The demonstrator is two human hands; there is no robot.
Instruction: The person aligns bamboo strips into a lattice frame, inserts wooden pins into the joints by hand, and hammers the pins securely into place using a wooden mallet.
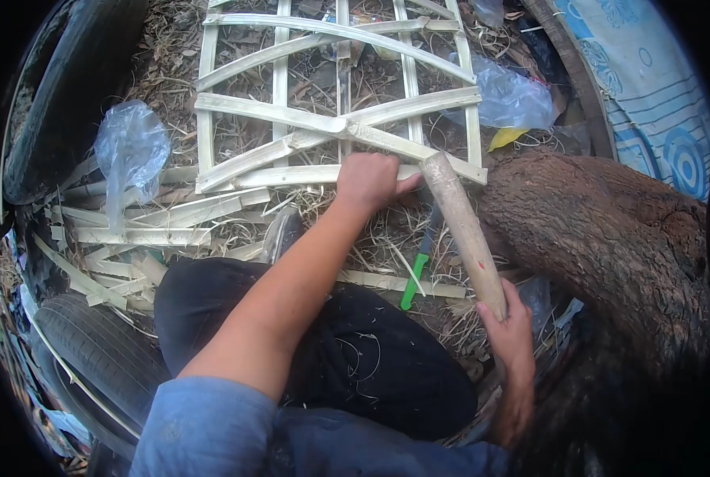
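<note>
Left hand [368, 179] closed on lower edge of split-bamboo lattice [339, 126], over littered ground [177, 52]; right hand [511, 324] grips wooden baton [466, 230], tip near lower-right corner. Likely tapping step; next move needs lattice steady.

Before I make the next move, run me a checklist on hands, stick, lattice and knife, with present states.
1. Left hand at the lattice's bottom strip: ok, closed there.
2. Right hand on the stick: ok, holding its lower end.
3. Stick's upper end free of the lattice: cannot tell; they overlap in view.
4. Green-handled knife away from the work: not ok, lying on the ground close to the stick.
5. Lattice joints firmly fastened: cannot tell from this view.
</note>
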